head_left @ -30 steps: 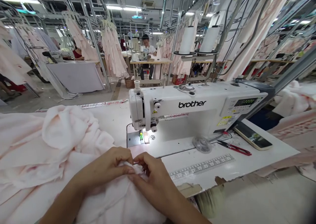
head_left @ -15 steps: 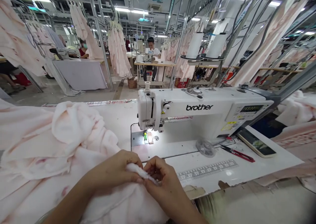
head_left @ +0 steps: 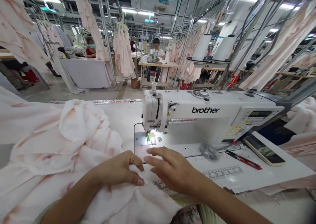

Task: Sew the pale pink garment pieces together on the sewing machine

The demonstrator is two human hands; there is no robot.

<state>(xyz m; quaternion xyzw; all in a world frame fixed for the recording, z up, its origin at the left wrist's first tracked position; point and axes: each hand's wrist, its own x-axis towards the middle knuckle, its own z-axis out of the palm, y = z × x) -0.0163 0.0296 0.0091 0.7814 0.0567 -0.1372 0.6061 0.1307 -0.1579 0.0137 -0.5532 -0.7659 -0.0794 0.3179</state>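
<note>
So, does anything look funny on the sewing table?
A smartphone lies at the right end of the white sewing table, beside red-handled thread snips. It looks out of place among the sewing things, but I can't see any damage.

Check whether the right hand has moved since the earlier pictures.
Yes. The right hand has let go of the pink fabric and moved forward, its fingertips now closer to the sewing machine's needle plate.
</note>
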